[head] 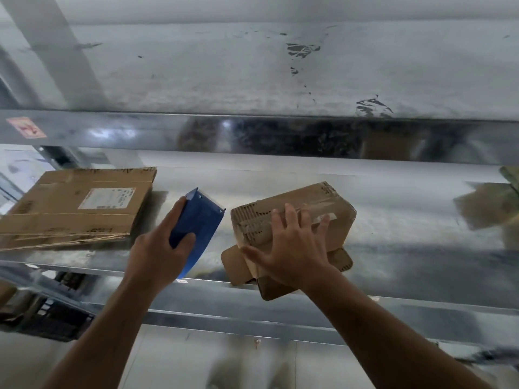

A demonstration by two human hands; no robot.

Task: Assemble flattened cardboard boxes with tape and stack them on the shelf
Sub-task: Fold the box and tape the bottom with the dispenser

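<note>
Now, box (311,199): small, taped, on metal shelf (407,220); flaps overhang front edge at 6 o'clock.
R hand (292,248): fingers spread flat, pressing box top, thumb on its 9 o'clock side.
L hand (157,254): clenched round blue tape dispenser (198,220), just beside box at 9.
Room: bare shelf at 3 o'clock; flat cardboard stack (78,211) further out at 9.

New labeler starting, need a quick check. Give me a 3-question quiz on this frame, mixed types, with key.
1. What does the left hand grip? A) blue tape dispenser B) scissors C) marker
2. True or false: the right hand presses spread fingers on the small cardboard box.
3. Fill in: the flattened cardboard with the white label lies to the ___ of the dispenser.
Key: 1 A; 2 true; 3 left.
</note>
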